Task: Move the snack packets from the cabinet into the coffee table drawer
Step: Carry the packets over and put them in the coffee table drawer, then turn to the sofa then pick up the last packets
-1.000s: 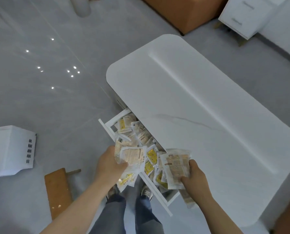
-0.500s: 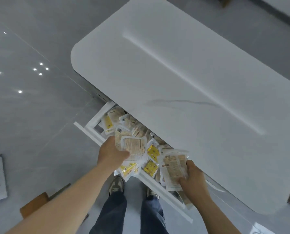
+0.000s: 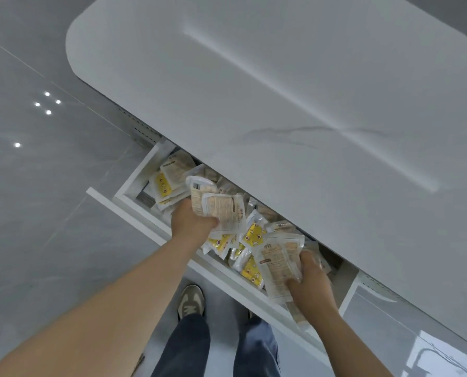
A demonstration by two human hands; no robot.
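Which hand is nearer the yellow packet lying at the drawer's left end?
Left. The left hand, gripping packets, is just right of that yellow packet; the right hand holds another packet at the opposite end of the drawer.

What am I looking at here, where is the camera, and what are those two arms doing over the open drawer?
There is no machine here. A person wears one camera on the head, which looks down at their own arms, legs and a shoe. The white slab is the coffee table top. Below it, the drawer is pulled open and holds many snack packets. The left hand grips a few beige packets over the drawer. The right hand grips another bundle farther right.
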